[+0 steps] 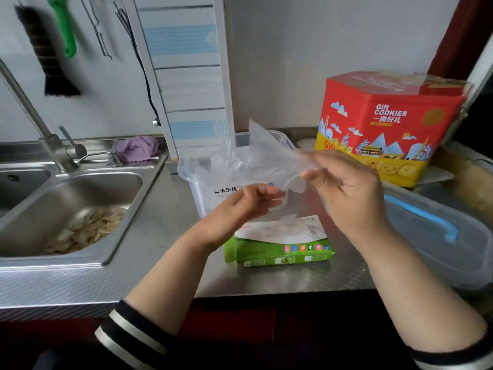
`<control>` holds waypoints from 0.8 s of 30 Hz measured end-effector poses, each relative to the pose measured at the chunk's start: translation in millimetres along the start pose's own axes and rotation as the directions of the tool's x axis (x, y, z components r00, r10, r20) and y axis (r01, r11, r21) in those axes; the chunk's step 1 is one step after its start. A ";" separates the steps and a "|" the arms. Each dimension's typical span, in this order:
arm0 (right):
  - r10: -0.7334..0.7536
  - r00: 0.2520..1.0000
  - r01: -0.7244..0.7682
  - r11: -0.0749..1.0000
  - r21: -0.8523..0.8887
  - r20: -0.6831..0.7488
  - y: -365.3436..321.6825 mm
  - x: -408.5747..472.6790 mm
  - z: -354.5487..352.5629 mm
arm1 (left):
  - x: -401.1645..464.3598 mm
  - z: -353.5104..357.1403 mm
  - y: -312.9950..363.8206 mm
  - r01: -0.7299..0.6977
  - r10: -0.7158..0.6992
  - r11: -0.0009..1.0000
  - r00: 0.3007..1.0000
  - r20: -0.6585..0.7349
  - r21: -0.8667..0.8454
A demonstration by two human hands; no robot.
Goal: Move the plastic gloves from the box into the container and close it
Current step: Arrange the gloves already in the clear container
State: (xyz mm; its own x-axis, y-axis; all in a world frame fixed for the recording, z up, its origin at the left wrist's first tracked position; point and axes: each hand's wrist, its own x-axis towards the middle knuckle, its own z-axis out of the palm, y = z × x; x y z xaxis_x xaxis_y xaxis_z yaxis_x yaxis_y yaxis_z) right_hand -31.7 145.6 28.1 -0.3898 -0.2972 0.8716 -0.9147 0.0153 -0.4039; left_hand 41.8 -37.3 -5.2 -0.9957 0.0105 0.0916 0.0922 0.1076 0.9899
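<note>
So we are partway through: both our hands hold a thin clear glove (262,158) stretched in the air just above the container (198,180), and it is not inside yet. Our left hand (248,206) has its fingers curled, pinching the glove's lower edge; our right hand (344,188) pinches the other end between thumb and fingertips. The green box (280,252) lies open just in front of the container, with more plastic showing at its torn top, so we judge there are gloves left to move. The lid (437,233) rests well to the right of the container, so closing is not yet done. Whether gloves already lie inside the container we cannot tell.
</note>
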 end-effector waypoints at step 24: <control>0.314 0.823 0.108 0.732 -0.673 0.474 -5.4 32.9 63.3 | 47.4 -53.4 72.2 -0.200 0.248 0.969 0.736 -0.630 0.148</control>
State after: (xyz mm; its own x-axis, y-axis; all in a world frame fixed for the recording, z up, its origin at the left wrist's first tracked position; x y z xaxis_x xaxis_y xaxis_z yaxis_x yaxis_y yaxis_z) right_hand -32.8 75.3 41.3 -0.5576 -0.6919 0.4586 -0.7833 0.6214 -0.0149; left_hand 1.3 -82.1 76.4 -0.7099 -0.5924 0.3810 0.2883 0.2490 0.9246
